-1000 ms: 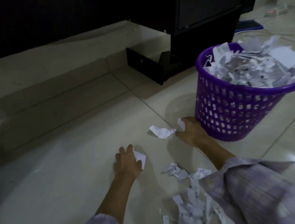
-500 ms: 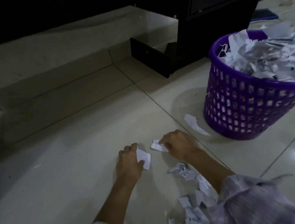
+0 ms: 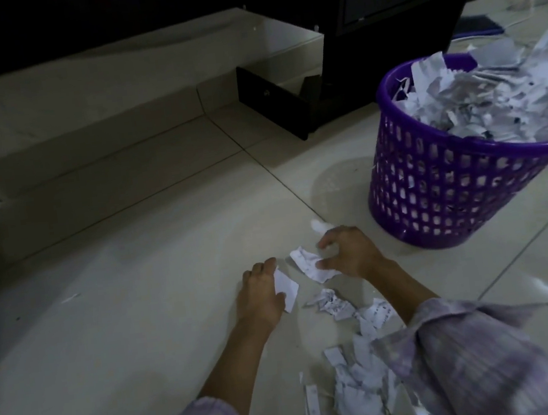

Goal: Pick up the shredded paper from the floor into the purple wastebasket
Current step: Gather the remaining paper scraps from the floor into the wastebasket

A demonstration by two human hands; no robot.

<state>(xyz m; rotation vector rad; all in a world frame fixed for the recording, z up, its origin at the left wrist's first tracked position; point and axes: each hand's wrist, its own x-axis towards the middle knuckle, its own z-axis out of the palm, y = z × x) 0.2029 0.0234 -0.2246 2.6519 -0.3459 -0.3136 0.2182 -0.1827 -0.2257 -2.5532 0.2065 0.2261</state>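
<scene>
Beyond the right hand (image 3: 351,254), up and to its right, a purple wastebasket (image 3: 443,193) stands upright on the pale tiled floor (image 3: 125,329), its mouth facing up and heaped over the rim with shredded paper (image 3: 494,101). Judging by that heap, most of the job is done.

Below both hands, toward the person's sleeves, a loose trail of scraps (image 3: 357,362) is left on the floor. It runs lengthwise from just under the right hand down to the bottom edge of the view, widening as it goes.

Between the two hands lies a crumpled scrap (image 3: 309,265), its long axis slanting from upper left to lower right; the right hand's thumb and curled fingers pinch its lower right end. Just above the right hand's fingertips sits one small white scrap (image 3: 319,225), blurred, apart from the rest.

At the left hand (image 3: 259,298), which rests palm down on the floor, a flat rectangular scrap (image 3: 286,288) is held between thumb and fingers, its long axis running nearly straight toward the person.

What remains, by my reading: these few pieces by the hands, then the larger trail nearer the body, all to be carried a short way right to an already brimming basket.
</scene>
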